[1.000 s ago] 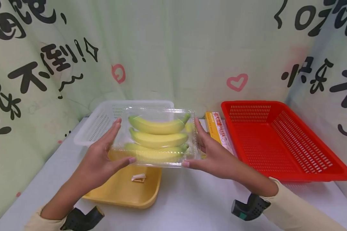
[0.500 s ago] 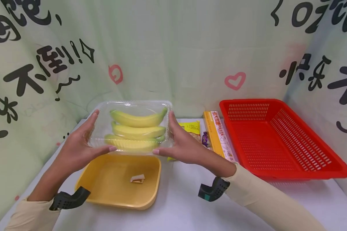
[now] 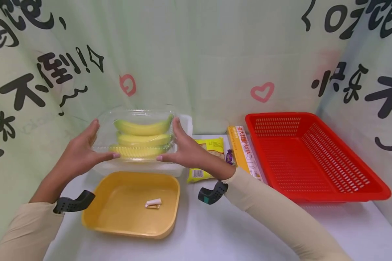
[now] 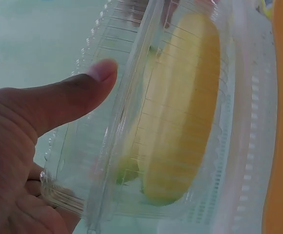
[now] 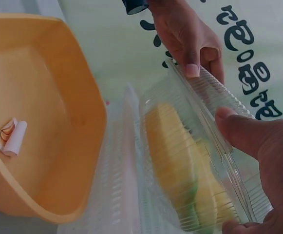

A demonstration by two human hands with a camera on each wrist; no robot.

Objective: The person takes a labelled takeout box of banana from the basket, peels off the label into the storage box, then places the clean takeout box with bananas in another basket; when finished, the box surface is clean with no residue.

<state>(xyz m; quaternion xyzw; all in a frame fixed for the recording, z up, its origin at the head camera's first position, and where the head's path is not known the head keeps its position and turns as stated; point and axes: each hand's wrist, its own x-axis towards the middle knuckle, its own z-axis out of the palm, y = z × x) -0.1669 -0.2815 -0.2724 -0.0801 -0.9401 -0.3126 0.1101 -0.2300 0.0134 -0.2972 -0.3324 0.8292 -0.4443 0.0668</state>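
A clear plastic clamshell box (image 3: 140, 150) with three bananas (image 3: 143, 140) inside is held up between both hands. My left hand (image 3: 81, 150) grips its left end, thumb on the near edge. At the right end my right hand (image 3: 186, 148) grips it the same way, thumb along the front rim. Below and behind the box is a white perforated basket (image 3: 185, 125), mostly covered by it in the head view. In the right wrist view, the box (image 5: 180, 161) overlaps the white basket's wall (image 5: 117, 180).
Nearer me stands a yellow basin (image 3: 117, 203) with a small pinkish-white rolled piece (image 3: 153, 203) inside. Right of the white basket lie a yellow snack bag (image 3: 212, 145), a small purple packet (image 3: 229, 157) and a pasta box (image 3: 243, 152). A large red basket (image 3: 300, 159) stands at the right.
Both hands have carried the banana box leftward from the middle, over the white basket. The yellow bag and purple packet have come into view behind the right hand.
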